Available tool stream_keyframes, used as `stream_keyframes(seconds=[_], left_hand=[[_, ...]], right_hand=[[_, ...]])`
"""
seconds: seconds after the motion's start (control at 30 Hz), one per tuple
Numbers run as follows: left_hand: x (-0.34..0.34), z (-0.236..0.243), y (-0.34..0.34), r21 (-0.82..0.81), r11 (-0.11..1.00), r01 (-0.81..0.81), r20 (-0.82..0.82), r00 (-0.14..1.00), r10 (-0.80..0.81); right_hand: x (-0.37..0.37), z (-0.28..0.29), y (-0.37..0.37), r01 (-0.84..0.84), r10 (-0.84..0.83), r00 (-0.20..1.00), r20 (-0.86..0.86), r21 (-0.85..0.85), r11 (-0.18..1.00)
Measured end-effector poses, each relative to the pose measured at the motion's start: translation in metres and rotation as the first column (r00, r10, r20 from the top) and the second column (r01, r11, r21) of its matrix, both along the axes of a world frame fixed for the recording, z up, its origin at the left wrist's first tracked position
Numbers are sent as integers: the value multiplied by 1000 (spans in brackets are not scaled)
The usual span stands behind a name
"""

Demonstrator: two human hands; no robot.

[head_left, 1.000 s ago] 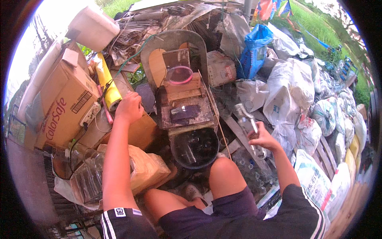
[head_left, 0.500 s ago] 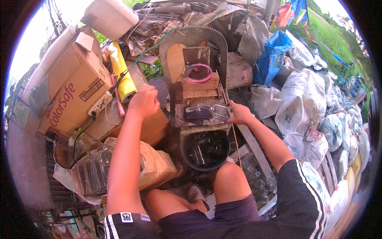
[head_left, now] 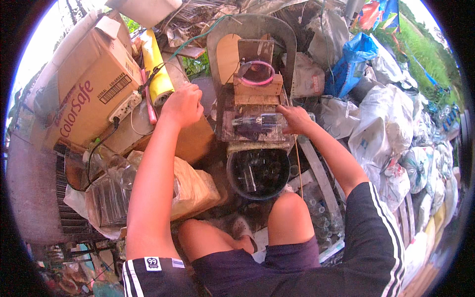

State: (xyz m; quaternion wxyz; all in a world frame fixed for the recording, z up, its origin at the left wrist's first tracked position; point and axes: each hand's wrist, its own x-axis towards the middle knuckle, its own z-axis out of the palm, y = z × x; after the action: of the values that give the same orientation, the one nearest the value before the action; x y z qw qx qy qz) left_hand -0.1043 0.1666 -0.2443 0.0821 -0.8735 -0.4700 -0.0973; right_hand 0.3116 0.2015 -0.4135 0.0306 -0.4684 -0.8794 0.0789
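Observation:
My left hand (head_left: 184, 105) is closed beside the yellow roll (head_left: 154, 57); whatever may be inside the fingers is hidden. My right hand (head_left: 294, 120) grips a clear glass bottle (head_left: 264, 120) lying horizontally on a worn board (head_left: 230, 132) over a small dark pad. Behind the board, a pink-rimmed round piece (head_left: 272, 75) sits on a wooden block (head_left: 258, 95). A black basin (head_left: 257, 180) is below the board, just beyond my knees.
At left are a cardboard box (head_left: 89, 74), a power strip (head_left: 127, 104) with cords, and clear bottles (head_left: 106, 210) by brown paper sacking. At right are piled white sacks (head_left: 381, 123), a blue bag (head_left: 346, 67), pale slats (head_left: 319, 178) and several clear bottles (head_left: 321, 218).
My right hand has brought the bottle from the right side up and leftward onto the board, turning it horizontal. My left hand has moved forward, still closed. The view has shifted slightly.

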Motion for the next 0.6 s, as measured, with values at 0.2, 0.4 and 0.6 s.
stream_keyframes(seconds=[0.2,0.4,0.6], left_hand=[[0,0,1,7,1000,7,1,1000,-7],[1,0,0,14,1000,7,-23,1000,-6],[10,-8,-2,122,992,-15,-299,953,51]], right_hand=[[-2,6,-10,-169,153,968,197,69,983],[-11,2,-28,-134,94,959,266,137,981],[-10,5,-45,-97,59,969,239,150,984]])
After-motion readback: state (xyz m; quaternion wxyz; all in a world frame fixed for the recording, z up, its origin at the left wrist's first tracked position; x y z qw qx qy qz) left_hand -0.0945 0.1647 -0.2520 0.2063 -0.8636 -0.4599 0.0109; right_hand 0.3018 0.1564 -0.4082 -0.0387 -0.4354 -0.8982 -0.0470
